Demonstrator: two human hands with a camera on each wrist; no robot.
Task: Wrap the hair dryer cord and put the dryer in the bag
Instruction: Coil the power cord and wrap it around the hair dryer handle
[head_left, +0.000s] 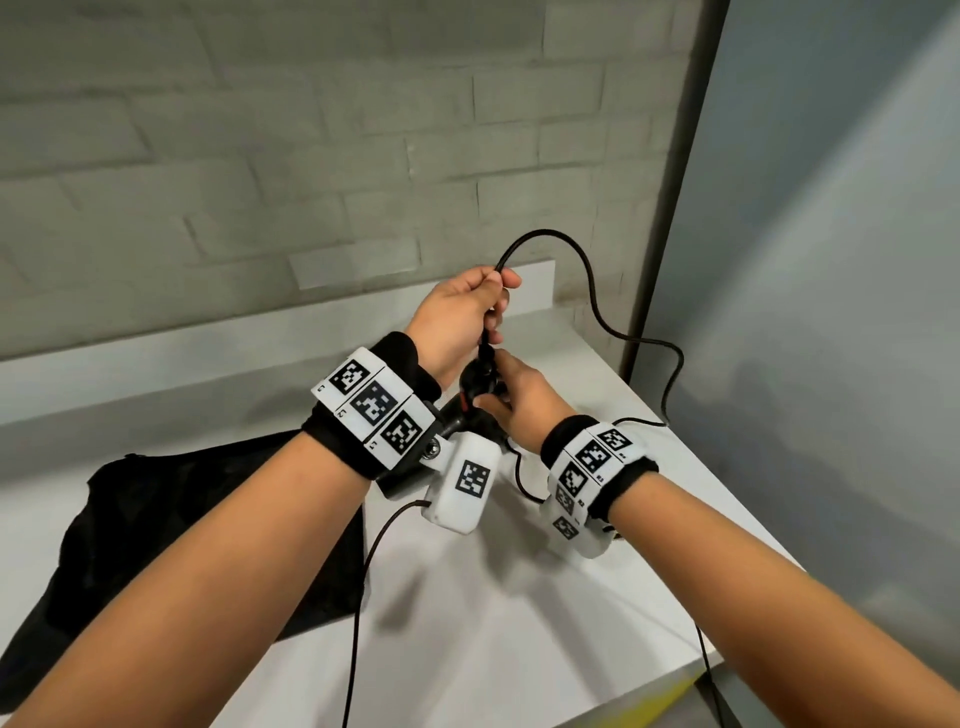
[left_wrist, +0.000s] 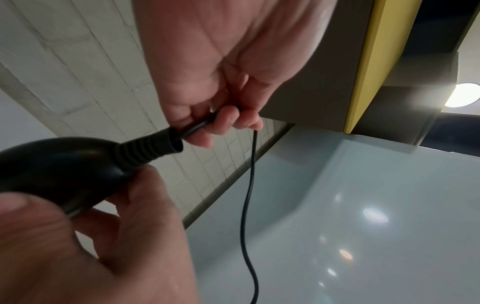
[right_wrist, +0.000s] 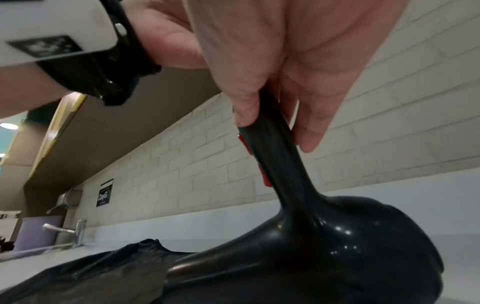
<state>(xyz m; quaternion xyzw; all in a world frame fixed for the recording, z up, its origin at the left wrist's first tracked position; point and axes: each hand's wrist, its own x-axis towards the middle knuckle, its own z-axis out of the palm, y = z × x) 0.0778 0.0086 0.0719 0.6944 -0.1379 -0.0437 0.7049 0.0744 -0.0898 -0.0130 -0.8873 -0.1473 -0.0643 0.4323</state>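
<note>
1. Bag (head_left: 208, 530): black, lies slack on the worktop (head_left: 519, 623) toward its left edge; presumably parked within reach for stowing later.
2. Left hand (head_left: 457, 317): fingers curled round the cord (head_left: 597, 306) just above the strain relief, apparently to start the first turn.
3. Hair dryer (right_wrist: 324, 236): head hangs low over the bag, handle upward.
4. Right hand (head_left: 519, 405): clamps the handle end, likely steadying it. Cord slack trails toward the worktop's right edge; wrapping not begun.
</note>
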